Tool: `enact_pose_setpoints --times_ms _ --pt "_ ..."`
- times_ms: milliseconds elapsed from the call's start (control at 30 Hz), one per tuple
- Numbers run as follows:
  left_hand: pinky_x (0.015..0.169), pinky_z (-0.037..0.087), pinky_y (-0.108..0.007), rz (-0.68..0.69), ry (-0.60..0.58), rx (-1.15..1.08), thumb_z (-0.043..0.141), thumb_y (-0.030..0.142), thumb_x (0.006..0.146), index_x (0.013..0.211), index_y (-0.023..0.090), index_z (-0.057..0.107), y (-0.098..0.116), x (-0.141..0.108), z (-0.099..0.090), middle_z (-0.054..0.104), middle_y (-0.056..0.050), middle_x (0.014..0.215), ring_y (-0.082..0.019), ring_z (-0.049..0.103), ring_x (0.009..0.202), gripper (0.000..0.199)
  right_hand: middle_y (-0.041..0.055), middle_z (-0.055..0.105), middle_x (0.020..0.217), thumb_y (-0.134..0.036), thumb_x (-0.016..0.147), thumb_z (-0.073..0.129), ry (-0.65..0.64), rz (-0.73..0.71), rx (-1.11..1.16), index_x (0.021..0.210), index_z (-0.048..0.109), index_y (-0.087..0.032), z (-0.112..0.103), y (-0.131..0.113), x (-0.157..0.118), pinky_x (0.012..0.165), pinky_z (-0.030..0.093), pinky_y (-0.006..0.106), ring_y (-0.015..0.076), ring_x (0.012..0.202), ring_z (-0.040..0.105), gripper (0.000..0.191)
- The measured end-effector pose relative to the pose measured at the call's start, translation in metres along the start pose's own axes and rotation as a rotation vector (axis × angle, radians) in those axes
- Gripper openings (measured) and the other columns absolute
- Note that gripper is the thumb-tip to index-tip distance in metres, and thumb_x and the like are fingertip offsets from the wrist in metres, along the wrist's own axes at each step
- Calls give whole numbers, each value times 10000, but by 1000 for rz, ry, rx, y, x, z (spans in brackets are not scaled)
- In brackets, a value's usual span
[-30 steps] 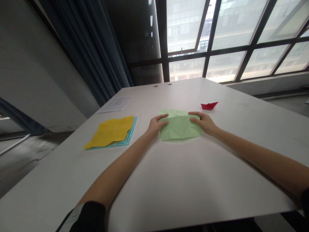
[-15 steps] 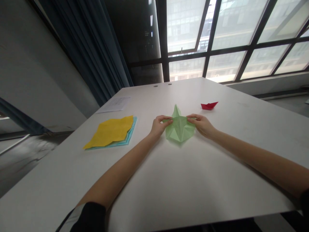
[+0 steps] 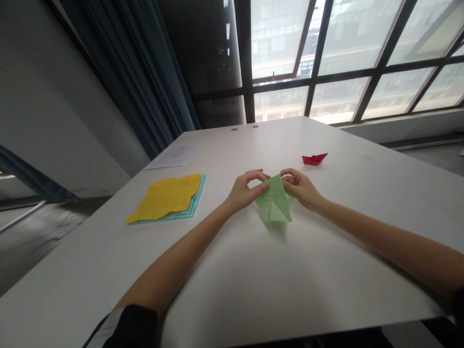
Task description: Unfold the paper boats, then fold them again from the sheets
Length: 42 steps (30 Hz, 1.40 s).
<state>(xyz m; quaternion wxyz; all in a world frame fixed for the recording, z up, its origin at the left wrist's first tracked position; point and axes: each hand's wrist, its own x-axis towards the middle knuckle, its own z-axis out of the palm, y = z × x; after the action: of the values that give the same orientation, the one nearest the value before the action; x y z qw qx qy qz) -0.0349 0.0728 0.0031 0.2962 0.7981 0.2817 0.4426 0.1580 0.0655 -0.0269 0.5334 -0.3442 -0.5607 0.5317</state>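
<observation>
A creased, partly folded green paper (image 3: 274, 202) is held up between my two hands over the white table (image 3: 224, 270). My left hand (image 3: 247, 189) pinches its upper left side, thumb on the near face. On the other side, my right hand (image 3: 301, 188) grips the upper right part with curled fingers. The paper's top comes to a point between the hands, and its lower edge hangs near the table, casting a shadow. Behind my right hand lies a small red folded paper boat (image 3: 314, 159).
Left of my hands lie yellow sheets (image 3: 166, 195) on top of light blue sheets (image 3: 197, 198). A printed white paper (image 3: 173, 156) rests near the table's left edge. Beyond the table are a blue curtain (image 3: 145, 67) and windows (image 3: 281, 101).
The green paper has tilted and folded inward, and its tall rear point no longer shows. My left hand has moved right, closer to my right hand.
</observation>
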Motion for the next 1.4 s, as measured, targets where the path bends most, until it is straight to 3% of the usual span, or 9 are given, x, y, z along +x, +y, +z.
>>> enact_pose_setpoints --times_ms 100,233,467,700,833,967,1067,1233,1400 --pt "944 382 -349 9 19 -60 626 276 728 719 156 609 -3 0 0 644 -64 907 -207 527 1065 121 -33 599 694 -341 648 701 0 4 4 811 523 -204 3 -1 -2 525 392 225 98 578 536 277" --pt "709 468 -261 -92 12 -135 638 328 699 711 136 605 -6 0 2 611 -43 789 -134 583 738 195 -23 574 700 -340 650 691 13 11 -38 785 544 -189 3 0 -2 532 384 224 96 593 517 250" --pt "439 339 -178 -347 144 -34 623 396 681 742 146 607 -18 -1 3 546 20 540 -78 469 469 258 -11 589 719 -295 678 629 -11 126 -19 777 617 -193 1 2 -1 585 416 249 108 631 526 143" --pt "498 378 -192 -476 329 17 611 363 656 662 145 606 -35 -1 -1 594 -3 632 -96 518 545 218 35 486 1222 -220 624 663 -24 200 32 822 635 -215 1 6 -1 755 450 299 174 954 539 200" --pt "517 394 -181 -519 386 -72 639 276 608 702 150 574 -36 0 0 575 16 631 -82 516 550 170 17 601 991 -186 601 695 -98 255 105 853 628 -218 1 7 -2 774 442 317 141 820 573 263" --pt "492 414 -186 -687 316 -271 708 250 547 903 172 527 -29 1 1 593 22 637 -92 544 527 407 13 641 797 -181 594 705 -137 291 106 805 642 -179 0 9 -2 774 436 312 138 767 578 220" --pt "510 445 -205 -783 220 -367 744 342 537 892 153 570 -26 1 -1 642 -39 747 -117 589 586 438 24 657 776 -186 586 708 -180 276 92 812 651 -165 1 10 -2 766 439 310 144 755 584 233" --pt "537 463 -222 -757 117 -419 752 387 528 760 119 636 -29 -1 -2 659 -58 740 -125 601 606 373 26 666 829 -254 634 684 -163 265 14 849 646 -186 1 11 -1 696 445 277 136 732 582 229" --pt "580 474 -246 -687 205 -463 754 350 517 747 111 647 -36 -3 1 673 -49 737 -128 601 609 348 58 652 852 -513 778 504 -107 355 65 841 628 -196 0 10 0 617 465 270 145 698 583 346"
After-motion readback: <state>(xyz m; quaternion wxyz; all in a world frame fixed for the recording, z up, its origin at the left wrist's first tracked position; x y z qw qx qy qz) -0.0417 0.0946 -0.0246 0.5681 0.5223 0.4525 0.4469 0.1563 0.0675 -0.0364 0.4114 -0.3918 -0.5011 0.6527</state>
